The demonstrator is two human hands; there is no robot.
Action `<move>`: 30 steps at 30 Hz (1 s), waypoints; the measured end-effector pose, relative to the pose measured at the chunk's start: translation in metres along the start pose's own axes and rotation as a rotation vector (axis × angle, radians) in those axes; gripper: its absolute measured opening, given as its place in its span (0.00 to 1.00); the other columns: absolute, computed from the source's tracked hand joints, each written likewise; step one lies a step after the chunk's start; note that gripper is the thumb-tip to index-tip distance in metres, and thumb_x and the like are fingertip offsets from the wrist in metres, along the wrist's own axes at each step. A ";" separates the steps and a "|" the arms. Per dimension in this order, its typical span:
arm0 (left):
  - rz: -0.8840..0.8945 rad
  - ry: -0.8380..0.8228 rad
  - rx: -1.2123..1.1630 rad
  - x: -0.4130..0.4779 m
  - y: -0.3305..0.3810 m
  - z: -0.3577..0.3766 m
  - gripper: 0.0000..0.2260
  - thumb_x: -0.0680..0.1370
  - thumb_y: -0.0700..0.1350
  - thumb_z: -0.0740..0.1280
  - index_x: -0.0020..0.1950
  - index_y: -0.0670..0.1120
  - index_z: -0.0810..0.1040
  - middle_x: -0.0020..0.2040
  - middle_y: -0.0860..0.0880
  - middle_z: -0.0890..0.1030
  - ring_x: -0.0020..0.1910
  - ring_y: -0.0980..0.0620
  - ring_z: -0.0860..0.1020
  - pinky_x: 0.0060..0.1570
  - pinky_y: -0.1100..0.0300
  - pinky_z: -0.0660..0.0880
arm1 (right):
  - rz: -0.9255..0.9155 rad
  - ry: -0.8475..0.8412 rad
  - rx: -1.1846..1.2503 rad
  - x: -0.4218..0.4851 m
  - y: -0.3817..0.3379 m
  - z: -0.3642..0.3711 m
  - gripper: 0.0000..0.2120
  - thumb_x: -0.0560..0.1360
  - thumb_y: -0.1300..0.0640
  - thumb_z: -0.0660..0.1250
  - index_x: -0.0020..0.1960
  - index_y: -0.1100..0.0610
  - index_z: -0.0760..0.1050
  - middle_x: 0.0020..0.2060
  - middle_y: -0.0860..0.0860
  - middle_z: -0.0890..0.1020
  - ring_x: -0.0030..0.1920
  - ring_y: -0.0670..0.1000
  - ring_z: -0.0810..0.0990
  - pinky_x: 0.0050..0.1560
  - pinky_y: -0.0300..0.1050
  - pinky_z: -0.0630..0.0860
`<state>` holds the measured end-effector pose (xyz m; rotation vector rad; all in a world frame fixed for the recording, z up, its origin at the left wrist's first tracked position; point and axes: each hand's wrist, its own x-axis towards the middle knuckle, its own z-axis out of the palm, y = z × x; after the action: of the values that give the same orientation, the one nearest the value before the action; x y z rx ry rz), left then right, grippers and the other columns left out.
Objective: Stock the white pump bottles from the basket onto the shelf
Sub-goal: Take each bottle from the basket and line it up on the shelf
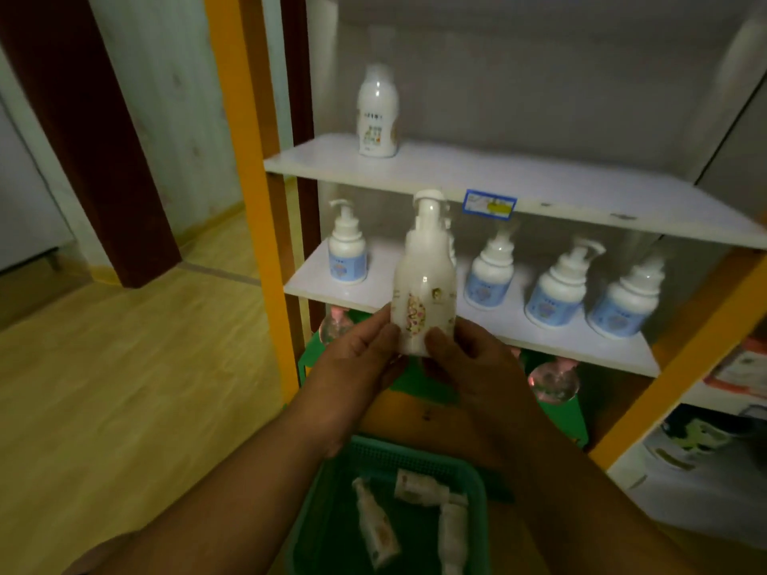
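I hold a white pump bottle upright in front of the shelves, with my left hand and my right hand both gripping its base. Below my arms sits a green basket with three more white pump bottles lying on their sides. One matching white bottle stands at the left of the upper white shelf.
The middle shelf carries several white pump bottles with blue labels. Clear round bottles sit in green trays on the level below. An orange frame post stands left of the shelves, beside a wooden floor. Boxes fill a unit at right.
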<state>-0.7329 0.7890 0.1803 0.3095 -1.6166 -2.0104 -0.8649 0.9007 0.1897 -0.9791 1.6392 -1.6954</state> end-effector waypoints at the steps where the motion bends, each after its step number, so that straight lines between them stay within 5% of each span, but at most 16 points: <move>1: 0.029 -0.004 0.048 0.003 0.012 0.005 0.19 0.81 0.53 0.64 0.72 0.52 0.73 0.67 0.50 0.79 0.66 0.49 0.76 0.64 0.51 0.74 | -0.046 0.002 -0.005 0.001 -0.012 -0.001 0.17 0.68 0.37 0.73 0.56 0.35 0.81 0.53 0.43 0.87 0.48 0.44 0.86 0.43 0.36 0.81; 7: 0.145 0.010 0.335 0.036 0.058 0.022 0.23 0.72 0.66 0.68 0.66 0.65 0.72 0.60 0.61 0.81 0.57 0.59 0.81 0.55 0.51 0.80 | -0.193 0.043 -0.026 0.022 -0.064 -0.007 0.10 0.75 0.45 0.71 0.57 0.40 0.79 0.48 0.39 0.86 0.47 0.41 0.86 0.40 0.33 0.81; 10: 0.183 0.016 0.379 0.050 0.072 0.027 0.20 0.69 0.68 0.70 0.60 0.72 0.72 0.56 0.66 0.81 0.52 0.64 0.81 0.41 0.64 0.81 | -0.183 0.058 -0.076 0.037 -0.081 -0.010 0.08 0.75 0.41 0.70 0.53 0.39 0.79 0.46 0.39 0.86 0.47 0.43 0.86 0.41 0.38 0.83; 15: 0.226 -0.034 0.329 0.074 0.101 0.033 0.18 0.77 0.57 0.67 0.66 0.61 0.73 0.55 0.63 0.82 0.52 0.64 0.80 0.40 0.72 0.77 | -0.236 0.059 -0.065 0.056 -0.106 -0.024 0.12 0.80 0.41 0.63 0.56 0.43 0.82 0.50 0.51 0.87 0.51 0.53 0.86 0.57 0.57 0.82; 21: 0.229 -0.032 0.211 0.100 0.120 0.040 0.21 0.78 0.45 0.69 0.69 0.51 0.68 0.52 0.63 0.84 0.50 0.65 0.82 0.38 0.71 0.77 | -0.229 -0.015 -0.024 0.075 -0.132 -0.041 0.09 0.83 0.52 0.63 0.58 0.43 0.80 0.53 0.44 0.87 0.55 0.46 0.86 0.56 0.43 0.82; 24: 0.204 0.022 0.237 0.115 0.124 0.038 0.22 0.77 0.46 0.70 0.69 0.52 0.69 0.51 0.63 0.84 0.50 0.63 0.82 0.43 0.64 0.76 | -0.212 -0.015 -0.062 0.089 -0.139 -0.046 0.10 0.81 0.52 0.65 0.60 0.49 0.81 0.51 0.46 0.88 0.53 0.47 0.86 0.53 0.42 0.82; 27: 0.205 -0.003 0.308 0.129 0.130 0.035 0.19 0.76 0.48 0.71 0.65 0.51 0.71 0.49 0.62 0.84 0.47 0.65 0.82 0.38 0.72 0.77 | -0.248 -0.034 -0.164 0.103 -0.138 -0.049 0.07 0.80 0.52 0.68 0.57 0.46 0.80 0.48 0.41 0.88 0.50 0.42 0.86 0.46 0.34 0.81; 30: 0.197 -0.021 0.434 0.147 0.141 0.031 0.22 0.74 0.50 0.73 0.67 0.49 0.74 0.55 0.51 0.84 0.53 0.54 0.83 0.48 0.63 0.81 | -0.290 -0.035 -0.303 0.116 -0.133 -0.046 0.09 0.77 0.55 0.71 0.53 0.43 0.79 0.46 0.35 0.86 0.47 0.37 0.85 0.42 0.28 0.78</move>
<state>-0.8331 0.7167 0.3445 0.2729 -2.0060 -1.5120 -0.9569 0.8417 0.3359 -1.4439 1.8372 -1.6238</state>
